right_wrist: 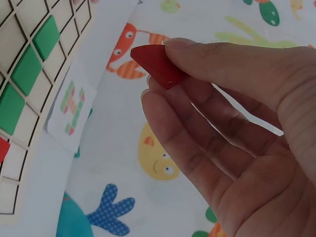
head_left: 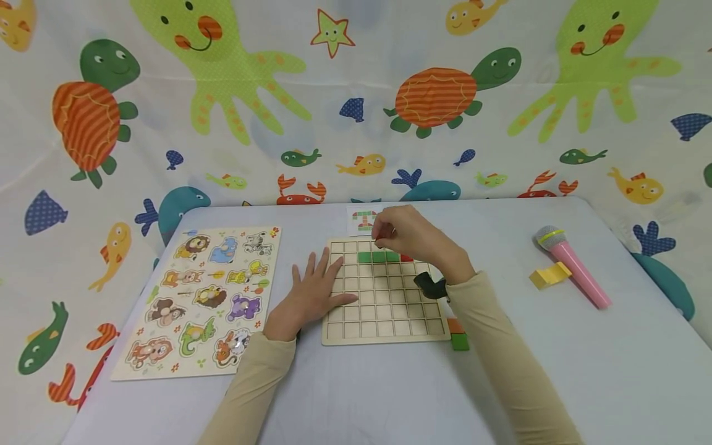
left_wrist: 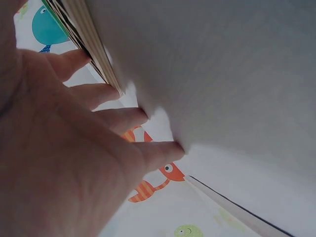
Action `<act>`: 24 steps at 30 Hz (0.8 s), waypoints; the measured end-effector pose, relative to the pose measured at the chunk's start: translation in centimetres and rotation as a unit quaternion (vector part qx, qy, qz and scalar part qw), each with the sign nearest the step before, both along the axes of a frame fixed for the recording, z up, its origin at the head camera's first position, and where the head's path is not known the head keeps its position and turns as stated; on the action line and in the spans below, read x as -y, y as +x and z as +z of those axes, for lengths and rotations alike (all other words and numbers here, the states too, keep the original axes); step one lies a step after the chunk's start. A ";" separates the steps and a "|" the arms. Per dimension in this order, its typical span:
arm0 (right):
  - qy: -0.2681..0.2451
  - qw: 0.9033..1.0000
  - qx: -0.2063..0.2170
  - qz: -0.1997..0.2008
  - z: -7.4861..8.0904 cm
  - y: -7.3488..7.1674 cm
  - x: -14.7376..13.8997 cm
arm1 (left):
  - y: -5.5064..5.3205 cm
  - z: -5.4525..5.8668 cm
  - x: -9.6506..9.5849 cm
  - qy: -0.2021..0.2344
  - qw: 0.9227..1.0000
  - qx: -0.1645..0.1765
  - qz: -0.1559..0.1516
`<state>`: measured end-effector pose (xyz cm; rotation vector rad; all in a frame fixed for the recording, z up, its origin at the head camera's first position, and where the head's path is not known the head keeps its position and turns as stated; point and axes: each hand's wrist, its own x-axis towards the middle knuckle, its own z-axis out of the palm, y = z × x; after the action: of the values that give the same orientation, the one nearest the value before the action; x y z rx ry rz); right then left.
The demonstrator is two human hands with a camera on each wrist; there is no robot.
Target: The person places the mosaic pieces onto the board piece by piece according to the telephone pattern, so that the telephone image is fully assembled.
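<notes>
A wooden grid board (head_left: pixel 384 321) lies on the table, with a row of three green tiles (head_left: pixel 378 256) and a red piece (head_left: pixel 406 258) at its right end. Between thumb and fingertips, my right hand (head_left: pixel 411 235) pinches a small red piece with a curved edge (right_wrist: pixel 158 66) above the board's upper part. My left hand (head_left: pixel 311 293) lies with spread fingers across the board's left edge; its palm side shows in the left wrist view (left_wrist: pixel 74 143). Behind the board is a pattern card (right_wrist: pixel 71 111), partly covered by my right hand in the head view.
An animal puzzle board (head_left: pixel 172 346) lies at left. To the right are a pink toy microphone (head_left: pixel 581 272) and a yellow block (head_left: pixel 549 275). Orange (head_left: pixel 456 327) and green (head_left: pixel 460 342) pieces sit by the board's lower right corner. A patterned cloth (head_left: pixel 334 136) hangs behind.
</notes>
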<state>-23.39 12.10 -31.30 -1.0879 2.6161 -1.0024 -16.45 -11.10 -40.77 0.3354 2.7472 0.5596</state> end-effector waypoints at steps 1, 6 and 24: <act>0.000 1.000 -0.004 0.004 0.0 0.0 0.2 | 0.0 0.0 0.0 -0.001 1.000 0.001 0.000; 0.000 0.999 -0.022 0.028 0.0 0.2 1.0 | 0.1 0.1 0.0 0.000 1.000 0.001 -0.001; 0.010 0.999 -0.030 0.043 -4.2 -1.1 3.1 | 0.2 0.2 0.0 0.004 1.000 0.006 0.001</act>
<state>-24.51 8.99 -35.46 -1.2330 2.5958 -0.9380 -16.27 -11.05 -40.52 0.3300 2.7357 0.5708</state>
